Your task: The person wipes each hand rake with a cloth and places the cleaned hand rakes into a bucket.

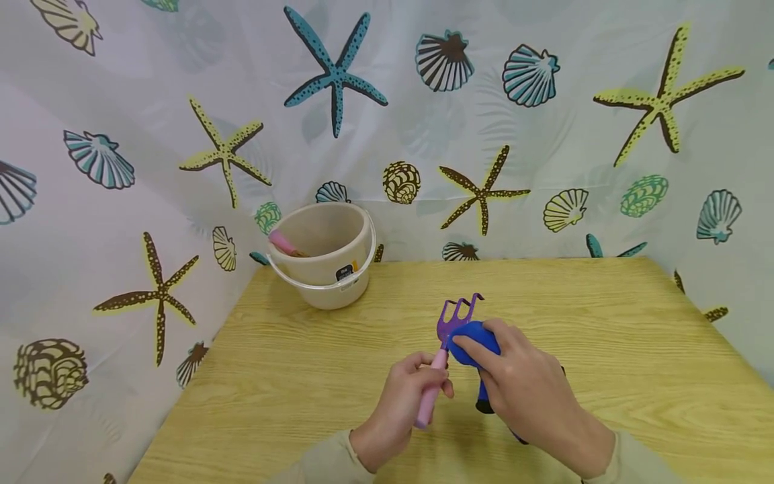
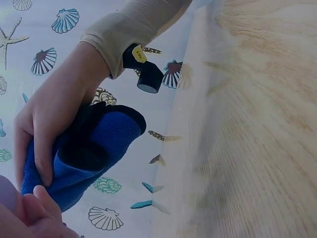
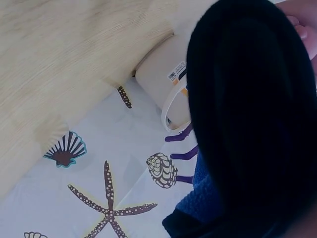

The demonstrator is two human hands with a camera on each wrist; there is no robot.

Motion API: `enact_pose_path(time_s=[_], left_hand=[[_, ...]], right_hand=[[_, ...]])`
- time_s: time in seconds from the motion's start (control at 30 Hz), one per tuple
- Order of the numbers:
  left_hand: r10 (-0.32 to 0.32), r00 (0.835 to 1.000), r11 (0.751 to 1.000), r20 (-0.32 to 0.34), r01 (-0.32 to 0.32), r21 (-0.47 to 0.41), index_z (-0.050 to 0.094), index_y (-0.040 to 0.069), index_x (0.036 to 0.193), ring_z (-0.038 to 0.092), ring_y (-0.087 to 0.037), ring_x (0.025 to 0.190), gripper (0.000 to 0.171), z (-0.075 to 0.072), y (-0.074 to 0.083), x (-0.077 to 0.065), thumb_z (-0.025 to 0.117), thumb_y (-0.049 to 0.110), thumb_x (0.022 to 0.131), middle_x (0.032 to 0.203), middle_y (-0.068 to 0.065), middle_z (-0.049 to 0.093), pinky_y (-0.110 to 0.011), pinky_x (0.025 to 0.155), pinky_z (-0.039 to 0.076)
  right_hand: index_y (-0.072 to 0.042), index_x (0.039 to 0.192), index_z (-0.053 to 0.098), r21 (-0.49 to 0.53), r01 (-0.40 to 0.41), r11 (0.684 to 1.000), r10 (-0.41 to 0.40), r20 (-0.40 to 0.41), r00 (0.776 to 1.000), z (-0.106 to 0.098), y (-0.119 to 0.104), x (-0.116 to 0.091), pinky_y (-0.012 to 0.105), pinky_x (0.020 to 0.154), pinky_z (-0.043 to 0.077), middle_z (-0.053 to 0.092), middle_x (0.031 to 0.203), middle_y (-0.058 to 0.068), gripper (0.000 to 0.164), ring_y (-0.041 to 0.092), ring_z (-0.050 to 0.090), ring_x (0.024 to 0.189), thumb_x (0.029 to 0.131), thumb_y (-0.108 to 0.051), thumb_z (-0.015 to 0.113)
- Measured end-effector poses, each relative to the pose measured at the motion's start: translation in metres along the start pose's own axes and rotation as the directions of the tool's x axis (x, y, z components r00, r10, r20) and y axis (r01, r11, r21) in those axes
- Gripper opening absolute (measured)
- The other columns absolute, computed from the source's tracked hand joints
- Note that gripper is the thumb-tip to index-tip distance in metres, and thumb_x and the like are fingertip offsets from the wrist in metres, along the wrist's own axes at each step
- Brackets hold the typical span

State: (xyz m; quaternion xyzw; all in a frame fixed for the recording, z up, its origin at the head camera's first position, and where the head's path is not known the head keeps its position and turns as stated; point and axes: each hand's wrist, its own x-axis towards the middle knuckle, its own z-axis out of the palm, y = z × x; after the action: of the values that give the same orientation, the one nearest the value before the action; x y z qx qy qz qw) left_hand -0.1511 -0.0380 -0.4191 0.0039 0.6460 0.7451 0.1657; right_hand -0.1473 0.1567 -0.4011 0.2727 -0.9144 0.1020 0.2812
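Observation:
My left hand (image 1: pixel 402 400) grips the pink handle of a small purple three-tined hand rake (image 1: pixel 452 324), held tilted with its tines pointing away from me. A blue cloth with black edging (image 1: pixel 474 344) is bunched in my right hand (image 1: pixel 532 380), whose fingers press it against the rake just above the handle. Part of the cloth hangs below that hand. In the left wrist view the cloth (image 2: pixel 99 144) droops from the right hand's fingers, close to the left hand. Over much of the right wrist view the dark cloth edge hides the hand, with the purple tines (image 3: pixel 183 154) poking out beside it.
A beige bucket (image 1: pixel 338 269) with a white handle stands at the back left of the wooden table (image 1: pixel 290 376). A pink-handled tool (image 1: pixel 284 242) leans inside it. Behind and beside the table hangs a white curtain (image 1: pixel 387 134) printed with starfish and shells.

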Motion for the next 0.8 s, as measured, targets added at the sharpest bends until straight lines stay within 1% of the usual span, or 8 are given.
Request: enact_pose_path(time_s=[0.17,0.27,0.4,0.5,0.57,0.7,0.8], left_hand=[[0.007,1.000,1.000,-0.007,-0.007,0.019,0.058,0.005,0.106,0.053,-0.015,0.068,0.021,0.000,0.000,0.000,0.066,0.017,0.090,0.071,0.000,0.064,-0.024,0.054,0.034],[0.017,1.000,0.999,-0.014,-0.017,0.036,0.059,0.006,0.106,0.055,-0.015,0.067,0.021,0.001,-0.001,0.000,0.067,0.015,0.089,0.069,-0.001,0.061,-0.025,0.058,0.035],[0.023,1.000,0.999,-0.015,-0.022,0.041,0.057,0.007,0.106,0.049,-0.013,0.059,0.021,0.002,-0.002,-0.001,0.067,0.013,0.088,0.066,0.000,0.057,-0.022,0.052,0.036],[0.022,1.000,0.999,-0.001,-0.022,0.026,0.053,0.007,0.106,0.046,-0.013,0.049,0.022,0.004,-0.002,-0.003,0.066,0.010,0.089,0.065,-0.002,0.055,-0.021,0.044,0.038],[0.023,1.000,1.000,0.009,-0.023,0.007,0.049,0.007,0.105,0.044,-0.012,0.044,0.023,0.005,-0.001,-0.005,0.065,0.008,0.090,0.065,-0.003,0.053,-0.021,0.040,0.040],[0.024,1.000,0.999,0.010,-0.023,-0.021,0.043,0.009,0.101,0.042,-0.012,0.038,0.025,0.007,-0.001,-0.005,0.065,0.006,0.089,0.065,-0.004,0.052,-0.021,0.036,0.039],[0.011,1.000,0.999,-0.003,-0.011,-0.040,0.042,0.010,0.100,0.041,-0.012,0.038,0.026,0.008,-0.002,-0.005,0.066,0.006,0.089,0.066,-0.003,0.051,-0.020,0.035,0.038]], right_hand=[[-0.025,0.127,0.070,-0.023,-0.030,0.999,0.030,-0.013,0.999,-0.002,0.002,-0.002,0.045,0.058,0.062,0.059,0.123,0.019,0.047,0.036,0.064,0.106,0.082,-0.016,0.079],[-0.023,0.126,0.070,-0.049,-0.003,0.999,0.001,-0.034,0.999,-0.002,0.002,-0.002,0.046,0.058,0.062,0.059,0.121,0.019,0.049,0.037,0.064,0.104,0.079,-0.013,0.081],[-0.022,0.123,0.071,-0.090,0.068,0.994,-0.072,-0.039,0.997,0.003,0.000,-0.002,0.048,0.059,0.062,0.060,0.118,0.021,0.053,0.040,0.065,0.098,0.073,-0.011,0.082],[-0.021,0.123,0.071,-0.104,0.094,0.990,-0.098,-0.037,0.995,0.007,-0.001,-0.002,0.047,0.059,0.062,0.061,0.117,0.021,0.055,0.041,0.066,0.096,0.070,-0.010,0.083],[-0.020,0.123,0.071,-0.107,0.083,0.991,-0.089,-0.050,0.995,0.009,0.002,-0.001,0.045,0.056,0.061,0.061,0.116,0.021,0.055,0.040,0.066,0.094,0.071,-0.009,0.082],[-0.018,0.125,0.069,-0.107,0.010,0.994,-0.020,-0.089,0.996,0.013,0.014,0.007,0.046,0.051,0.060,0.059,0.114,0.022,0.053,0.040,0.065,0.092,0.075,-0.007,0.081],[-0.017,0.128,0.066,-0.089,-0.033,0.995,0.026,-0.072,0.997,0.017,0.020,0.009,0.049,0.053,0.060,0.058,0.114,0.023,0.053,0.040,0.065,0.094,0.078,-0.008,0.080]])
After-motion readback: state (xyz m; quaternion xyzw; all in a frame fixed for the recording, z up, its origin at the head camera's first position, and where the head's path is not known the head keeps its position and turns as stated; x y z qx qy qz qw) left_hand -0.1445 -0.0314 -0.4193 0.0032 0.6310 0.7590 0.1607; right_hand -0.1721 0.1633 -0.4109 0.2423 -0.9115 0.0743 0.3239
